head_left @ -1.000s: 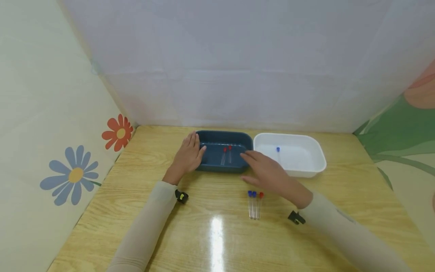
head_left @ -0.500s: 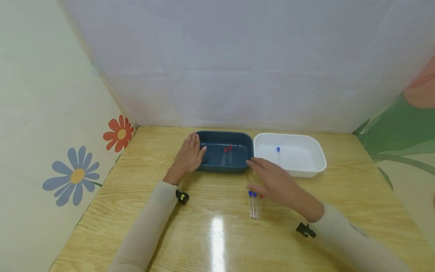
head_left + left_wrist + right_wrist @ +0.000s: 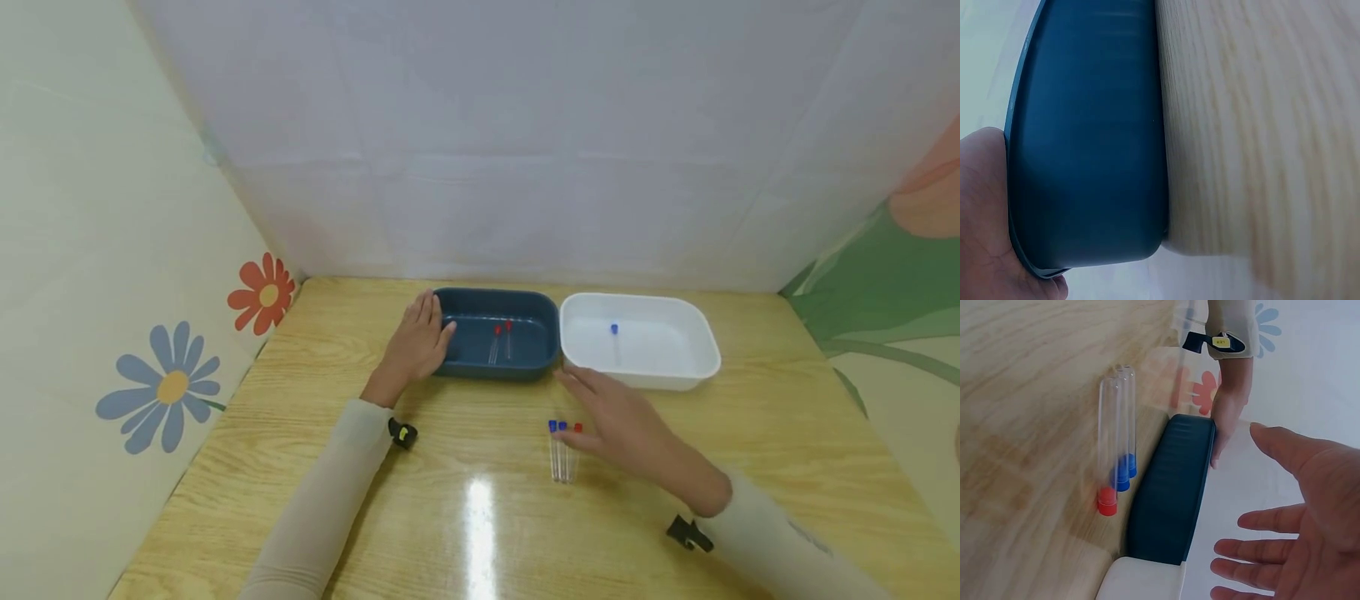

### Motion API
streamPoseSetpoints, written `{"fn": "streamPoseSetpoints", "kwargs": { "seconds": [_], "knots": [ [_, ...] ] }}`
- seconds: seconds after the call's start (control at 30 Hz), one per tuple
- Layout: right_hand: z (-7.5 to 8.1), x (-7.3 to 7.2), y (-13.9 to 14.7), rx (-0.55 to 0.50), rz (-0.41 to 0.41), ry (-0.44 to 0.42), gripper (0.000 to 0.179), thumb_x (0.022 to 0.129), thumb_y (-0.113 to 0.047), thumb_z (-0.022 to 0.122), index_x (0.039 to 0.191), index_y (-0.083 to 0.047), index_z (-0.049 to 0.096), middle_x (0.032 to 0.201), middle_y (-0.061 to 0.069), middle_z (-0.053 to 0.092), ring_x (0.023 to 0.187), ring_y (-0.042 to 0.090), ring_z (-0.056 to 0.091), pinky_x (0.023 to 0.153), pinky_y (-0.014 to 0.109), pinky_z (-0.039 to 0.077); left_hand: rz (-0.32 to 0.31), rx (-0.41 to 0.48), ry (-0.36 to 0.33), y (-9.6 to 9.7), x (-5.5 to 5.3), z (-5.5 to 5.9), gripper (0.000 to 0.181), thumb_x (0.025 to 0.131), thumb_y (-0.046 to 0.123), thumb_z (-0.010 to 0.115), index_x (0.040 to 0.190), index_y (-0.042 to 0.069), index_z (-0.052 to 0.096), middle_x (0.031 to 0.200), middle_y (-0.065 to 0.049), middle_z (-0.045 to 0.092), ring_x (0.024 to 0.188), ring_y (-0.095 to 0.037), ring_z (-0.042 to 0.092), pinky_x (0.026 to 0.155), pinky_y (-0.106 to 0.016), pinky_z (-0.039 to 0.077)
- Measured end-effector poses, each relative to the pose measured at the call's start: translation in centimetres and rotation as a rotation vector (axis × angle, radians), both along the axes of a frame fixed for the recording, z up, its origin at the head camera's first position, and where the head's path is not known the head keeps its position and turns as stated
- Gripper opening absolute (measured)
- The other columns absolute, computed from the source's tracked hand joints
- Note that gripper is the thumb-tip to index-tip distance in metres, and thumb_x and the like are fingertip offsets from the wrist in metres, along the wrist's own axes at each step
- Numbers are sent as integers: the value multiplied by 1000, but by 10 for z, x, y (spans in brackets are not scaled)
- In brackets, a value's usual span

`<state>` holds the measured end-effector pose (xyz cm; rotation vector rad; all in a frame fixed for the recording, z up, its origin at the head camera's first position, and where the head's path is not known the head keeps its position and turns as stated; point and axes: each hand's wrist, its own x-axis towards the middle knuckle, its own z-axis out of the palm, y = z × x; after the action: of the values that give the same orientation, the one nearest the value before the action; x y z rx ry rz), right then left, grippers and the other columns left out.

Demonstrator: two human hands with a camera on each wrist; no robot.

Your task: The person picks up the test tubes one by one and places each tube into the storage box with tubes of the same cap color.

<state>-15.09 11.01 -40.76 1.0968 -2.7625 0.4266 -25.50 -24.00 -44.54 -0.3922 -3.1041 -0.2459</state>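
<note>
My left hand rests on the left rim of the dark blue tray, fingers straight, with the thumb at the inner edge. Inside that tray lie two red-capped test tubes. My right hand hovers with spread fingers, holding nothing, in front of the white tray. Its thumb overlaps the test tubes on the table in the head view. Two of these are blue-capped tubes and one is a red-capped tube, lying side by side. One blue-capped test tube lies in the white tray.
The two trays stand side by side towards the back of the wooden table. A pale cloth wall rises behind them. Side panels with printed flowers border the table. Each forearm wears a black strap mount.
My right hand has drawn back to the right and nearer to me, away from the dark blue tray. My left hand stays on the tray's rim.
</note>
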Motion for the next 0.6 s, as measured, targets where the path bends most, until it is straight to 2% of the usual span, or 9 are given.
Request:
{"fn": "streamPoseSetpoints", "kwargs": {
  "seconds": [0.3,0.6],
  "knots": [
    [-9,8,12,-23,-19,9,86,85,-51,78,148,0,50,145,22,53,130,40,53,106,55,45,12,-13,8,0,0,0,69,112,41,14,158,-10,1,167,-27,-1,155,-40,0,125,-49,2],
    [-15,20,21,18,-79,-73,91,83,-51,81,150,-1,46,150,23,48,132,41,51,106,56,45,5,-8,6,1,-1,-1,69,113,40,15,158,-10,1,167,-27,-3,155,-41,-1,125,-49,2]
  ]
}}
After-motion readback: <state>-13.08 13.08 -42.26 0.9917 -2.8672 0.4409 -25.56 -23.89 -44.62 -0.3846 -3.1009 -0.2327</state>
